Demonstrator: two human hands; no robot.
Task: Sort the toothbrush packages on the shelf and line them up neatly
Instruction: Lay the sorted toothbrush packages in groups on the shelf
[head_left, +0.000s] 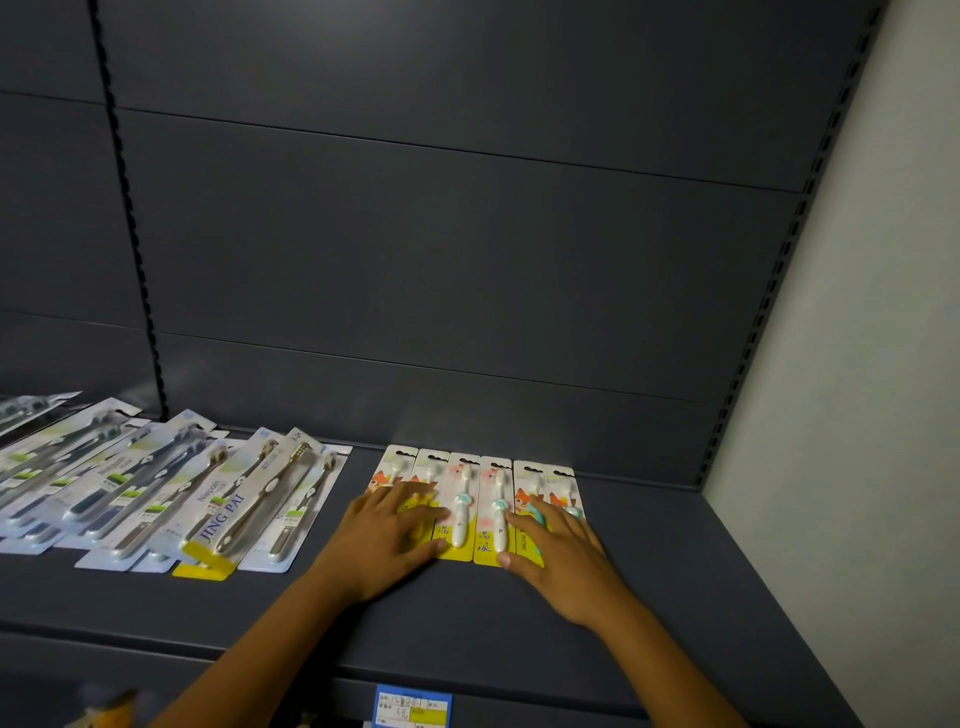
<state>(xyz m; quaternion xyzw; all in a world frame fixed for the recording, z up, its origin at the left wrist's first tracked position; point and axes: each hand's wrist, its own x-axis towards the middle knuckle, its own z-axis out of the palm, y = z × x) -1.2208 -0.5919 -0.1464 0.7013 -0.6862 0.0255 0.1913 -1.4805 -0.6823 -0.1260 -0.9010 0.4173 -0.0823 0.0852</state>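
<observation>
Six children's toothbrush packages (479, 499) side by side on shelf (675, 561), left hand (384, 540) and right hand (558, 558) spread flat on them

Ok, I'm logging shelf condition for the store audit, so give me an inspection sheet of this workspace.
Surface: dark grey shelf, flat, bare at right.
Job's things: six kids' packs side by side in a row at centre; adult packs overlapping and fanned at left; JING PAI pack lying askew on top of them.
Clutter: nothing seen.
Grippers: left hand flat on the row's left packs; right hand flat on its right packs.
Cables: nothing seen.
Surroundings: grey back panel; white wall at right; price tag on shelf edge.
</observation>
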